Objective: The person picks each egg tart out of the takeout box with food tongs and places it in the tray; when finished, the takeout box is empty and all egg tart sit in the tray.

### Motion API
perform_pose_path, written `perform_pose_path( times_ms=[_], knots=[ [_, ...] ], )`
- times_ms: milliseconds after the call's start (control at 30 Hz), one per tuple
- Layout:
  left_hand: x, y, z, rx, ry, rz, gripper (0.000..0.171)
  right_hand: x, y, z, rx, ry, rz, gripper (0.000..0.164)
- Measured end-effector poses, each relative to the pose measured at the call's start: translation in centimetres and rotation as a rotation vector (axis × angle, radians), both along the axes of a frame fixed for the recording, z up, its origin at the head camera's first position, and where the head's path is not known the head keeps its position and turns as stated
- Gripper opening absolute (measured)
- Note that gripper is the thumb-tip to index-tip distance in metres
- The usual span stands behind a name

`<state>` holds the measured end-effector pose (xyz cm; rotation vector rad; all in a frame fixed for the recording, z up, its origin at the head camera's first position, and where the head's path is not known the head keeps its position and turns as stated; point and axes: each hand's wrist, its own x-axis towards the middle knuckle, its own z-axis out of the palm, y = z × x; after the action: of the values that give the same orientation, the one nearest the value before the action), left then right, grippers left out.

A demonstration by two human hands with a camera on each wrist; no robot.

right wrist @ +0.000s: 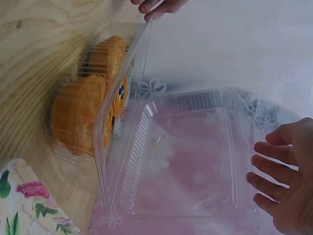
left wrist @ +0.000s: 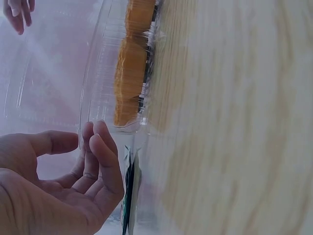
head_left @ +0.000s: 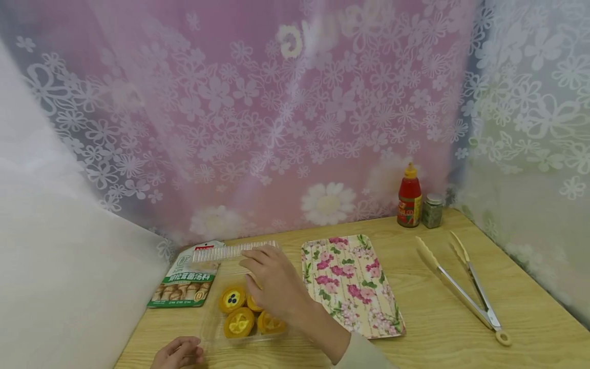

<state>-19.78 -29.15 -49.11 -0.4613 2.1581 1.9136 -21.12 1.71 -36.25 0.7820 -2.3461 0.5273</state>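
Note:
A clear plastic clamshell box (head_left: 213, 335) stands on the table with its hinged lid (right wrist: 190, 161) raised. Inside sit several egg tarts (head_left: 239, 322), at least one topped with dark berries. My left hand (head_left: 177, 353) pinches the box's near left corner between thumb and fingers; the left hand (left wrist: 73, 181) shows this grip in its wrist view too. Over the box, my right hand (head_left: 276, 282) hides part of the tarts. Its fingers are spread and loosely bent at the lid's outer edge in the right wrist view, where the right hand (right wrist: 288, 176) grips nothing.
Behind the box on the left lies a green-and-white mushroom packet (head_left: 184, 277). A floral tray (head_left: 352, 287) is just right of the box. Metal tongs (head_left: 479, 292) lie farther right, with a red sauce bottle (head_left: 409, 200) and a spice jar (head_left: 432, 211) at the back.

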Motion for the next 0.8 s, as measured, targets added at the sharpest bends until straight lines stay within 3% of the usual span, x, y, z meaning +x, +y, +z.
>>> perform_pose_path(
  times_ms=[467,700,800],
  knots=[
    [0.2,0.7,0.0,0.018,0.010,0.048,0.015,-1.9,2.1,-0.9,-0.213,0.029,-0.027,0.027],
    [0.2,0.8,0.1,-0.017,0.021,0.050,0.017,-2.8,2.6,-1.1,-0.352,-0.113,0.047,0.033],
    [0.3,0.5,0.1,-0.046,0.025,0.009,0.021,-3.3,2.7,-1.5,-0.379,-0.182,0.085,0.041]
  ],
)
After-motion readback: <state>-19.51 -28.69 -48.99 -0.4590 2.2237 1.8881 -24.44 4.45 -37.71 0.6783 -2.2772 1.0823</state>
